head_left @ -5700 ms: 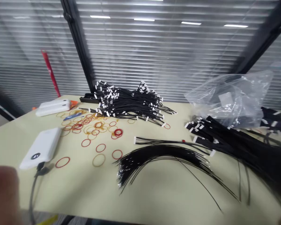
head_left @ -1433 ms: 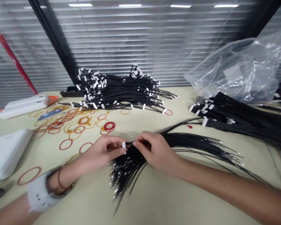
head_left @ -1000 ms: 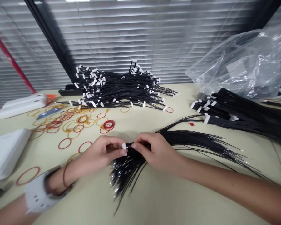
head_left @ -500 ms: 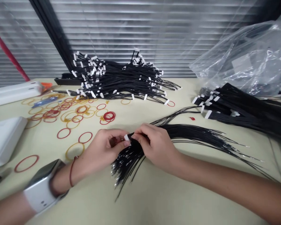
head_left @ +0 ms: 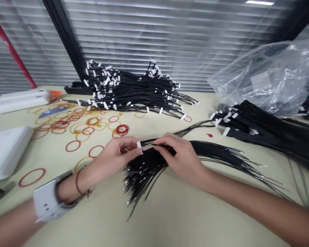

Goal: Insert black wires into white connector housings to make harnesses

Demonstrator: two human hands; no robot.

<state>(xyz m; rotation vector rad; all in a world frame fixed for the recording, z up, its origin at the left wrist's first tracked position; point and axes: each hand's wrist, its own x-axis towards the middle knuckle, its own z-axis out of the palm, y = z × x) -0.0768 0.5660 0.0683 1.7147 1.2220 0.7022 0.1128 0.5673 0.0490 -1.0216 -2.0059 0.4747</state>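
Observation:
My left hand (head_left: 115,158) pinches a small white connector (head_left: 138,144) between thumb and forefinger. Thin black wires (head_left: 149,141) run from that connector to the right, and my right hand (head_left: 179,156) pinches one of them close beside it. Both hands hover over a loose fan of black wires (head_left: 208,154) with bare metal tips (head_left: 136,176) lying on the pale table (head_left: 170,212). A grey band (head_left: 47,204) and a thin red cord sit on my left wrist.
A heap of black wires with white connectors (head_left: 134,92) lies at the back. Red and yellow rubber bands (head_left: 79,127) are scattered at left, near two white boxes (head_left: 5,151). Bundled black wires (head_left: 267,132) and a clear plastic bag (head_left: 267,79) are at right.
Both hands came in over the loose wires and took up the connector. In the last second they lifted slightly and my right fingers slid a little right along the wire.

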